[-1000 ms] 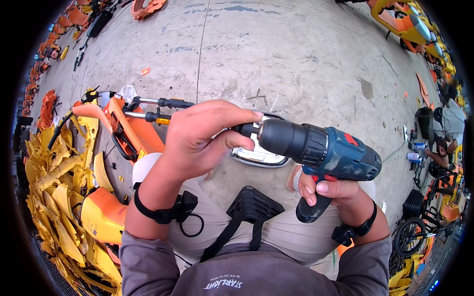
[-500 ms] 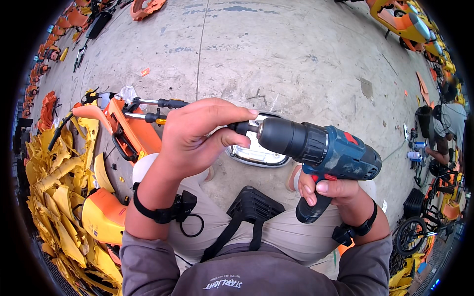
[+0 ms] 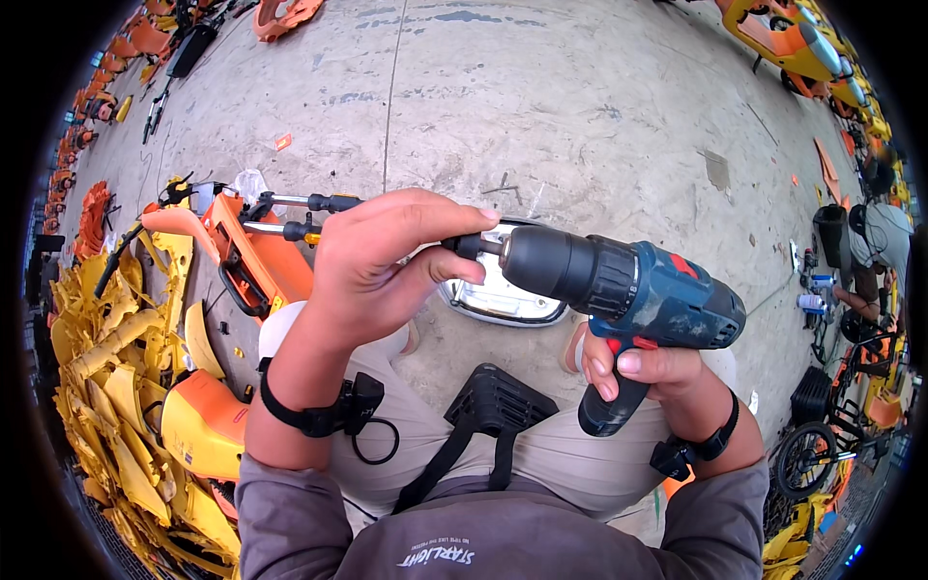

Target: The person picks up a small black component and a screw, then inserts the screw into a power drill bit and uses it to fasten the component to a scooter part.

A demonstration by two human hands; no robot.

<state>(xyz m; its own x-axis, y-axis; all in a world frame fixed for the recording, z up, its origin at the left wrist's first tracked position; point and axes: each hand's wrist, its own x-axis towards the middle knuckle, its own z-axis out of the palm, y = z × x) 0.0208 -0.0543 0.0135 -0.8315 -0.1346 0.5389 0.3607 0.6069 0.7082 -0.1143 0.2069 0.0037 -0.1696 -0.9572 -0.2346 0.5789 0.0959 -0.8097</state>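
Observation:
My right hand [image 3: 643, 372] wraps round the grip of a blue and black cordless drill [image 3: 667, 295], a finger near its red trigger. The drill's black chuck [image 3: 551, 266] points left. Between thumb and forefinger my left hand [image 3: 387, 256] pinches a small black bit holder [image 3: 466, 246] right in front of the chuck. A short metal shank joins the two; how deep it sits is hidden. Below and behind the chuck, a silver and white part with a dark rim [image 3: 507, 302] lies on the floor between my feet.
Two screwdrivers [image 3: 290, 230] lie by an orange scooter body part [image 3: 256, 256] on the left. Beyond my left arm is a heap of yellow plastic pieces [image 3: 121, 387]. A person [image 3: 875, 246] crouches at the far right among cans and wheels. Concrete floor [image 3: 541, 106] stretches ahead.
The black bit holder in my left hand has shifted slightly left from the chuck, and more metal shank shows between them. The drill has barely moved.

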